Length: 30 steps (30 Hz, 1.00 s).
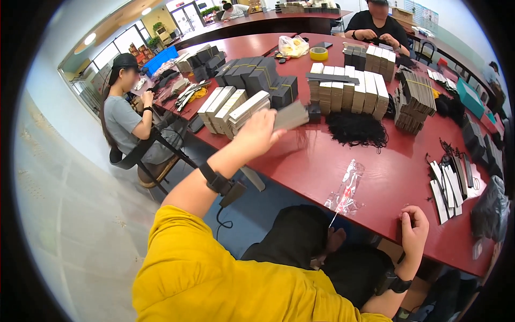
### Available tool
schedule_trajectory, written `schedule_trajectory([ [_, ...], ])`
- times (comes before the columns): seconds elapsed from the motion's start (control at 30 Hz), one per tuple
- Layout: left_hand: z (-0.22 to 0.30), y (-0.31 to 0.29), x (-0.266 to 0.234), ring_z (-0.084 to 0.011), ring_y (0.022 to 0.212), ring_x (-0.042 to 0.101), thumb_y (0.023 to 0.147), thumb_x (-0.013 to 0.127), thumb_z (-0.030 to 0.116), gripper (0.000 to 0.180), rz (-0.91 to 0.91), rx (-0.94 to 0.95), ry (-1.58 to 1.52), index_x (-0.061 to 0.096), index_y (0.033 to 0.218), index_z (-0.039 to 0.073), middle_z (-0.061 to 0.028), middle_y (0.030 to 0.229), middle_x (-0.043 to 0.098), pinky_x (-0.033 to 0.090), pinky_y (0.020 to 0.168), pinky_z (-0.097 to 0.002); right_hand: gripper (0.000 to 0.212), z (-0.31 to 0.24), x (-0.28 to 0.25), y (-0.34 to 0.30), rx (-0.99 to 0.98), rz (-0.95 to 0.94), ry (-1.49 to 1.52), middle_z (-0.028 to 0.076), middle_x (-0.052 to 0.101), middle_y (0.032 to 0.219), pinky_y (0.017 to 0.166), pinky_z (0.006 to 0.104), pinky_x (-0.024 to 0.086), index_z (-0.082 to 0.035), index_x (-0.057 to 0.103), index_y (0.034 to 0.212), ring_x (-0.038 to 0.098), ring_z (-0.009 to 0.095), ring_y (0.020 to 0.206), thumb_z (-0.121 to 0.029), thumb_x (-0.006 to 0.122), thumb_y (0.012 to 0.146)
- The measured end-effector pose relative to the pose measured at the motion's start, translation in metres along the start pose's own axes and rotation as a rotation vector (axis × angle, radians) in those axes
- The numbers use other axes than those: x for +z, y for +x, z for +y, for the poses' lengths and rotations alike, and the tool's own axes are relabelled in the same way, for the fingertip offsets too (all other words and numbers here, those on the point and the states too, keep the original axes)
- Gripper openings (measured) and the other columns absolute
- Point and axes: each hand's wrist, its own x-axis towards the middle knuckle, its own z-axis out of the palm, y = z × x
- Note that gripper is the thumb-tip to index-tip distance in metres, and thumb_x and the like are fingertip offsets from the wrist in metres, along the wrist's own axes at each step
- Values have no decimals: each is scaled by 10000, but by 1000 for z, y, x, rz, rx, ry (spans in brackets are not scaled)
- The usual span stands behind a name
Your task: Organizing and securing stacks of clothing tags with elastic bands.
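Observation:
My left hand [256, 132] reaches over the table's near edge, fingers closed on a grey cardboard strip [291, 116] blurred by motion. Whether it is one strip or several together, I cannot tell. Just beside that hand stand bundles of white-topped cardboard strips [222, 109]. My right hand [414, 232] is by the front edge at the right, fingers curled; what they pinch, if anything, is too small to make out. Between the hands lies a clear plastic sleeve [347, 189] with a thin white stick. Beyond it is a heap of black cords [355, 129].
Stacks of dark grey boxes [252, 75] and cardboard strips [370, 91] fill the table's middle. Finished-looking white strips with black cords [446, 190] and a dark plastic bag [491, 209] lie right. Yellow tape [318, 53] sits farther back. Co-workers sit left [131, 112] and across [378, 32].

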Motion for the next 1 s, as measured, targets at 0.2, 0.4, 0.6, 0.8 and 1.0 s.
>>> schedule_trajectory([
  [0.2,-13,-25,24,-373,993,507,836,620,320,476,-132,-69,-9,442,1108,-28,-200,1027,512,431,848,-444,40,-2,-1,1,-20,0,-2,26,533,733,654,228,422,15,541,831,512,97,697,-1,514,857],
  [0.4,-12,-32,29,-400,1012,505,835,617,341,515,-318,-145,-116,446,1142,-36,-240,1053,520,411,886,-441,45,-2,-6,4,122,-10,225,11,521,722,636,226,410,8,551,835,494,90,687,-12,519,861],
  [0.6,-8,-28,29,-403,1037,503,755,664,323,553,-136,-104,-213,461,1167,15,-223,1062,540,411,889,-479,64,-38,-19,0,51,-8,-38,9,553,750,606,223,402,3,591,840,496,77,677,-43,548,853],
  [0.8,-25,-28,39,-392,1119,487,812,626,311,600,-114,-130,-172,430,1275,-16,-248,1202,510,388,949,-424,352,-24,-35,-31,70,45,1070,22,535,726,578,251,427,-56,562,1070,488,120,624,-360,426,956],
  [1.0,-35,-27,52,-387,1138,479,852,585,284,551,-209,-245,-212,428,1280,-24,-251,1217,505,383,954,-418,475,-1,-97,-72,58,652,1769,22,413,652,482,258,308,5,543,953,372,125,530,-425,341,936],
])
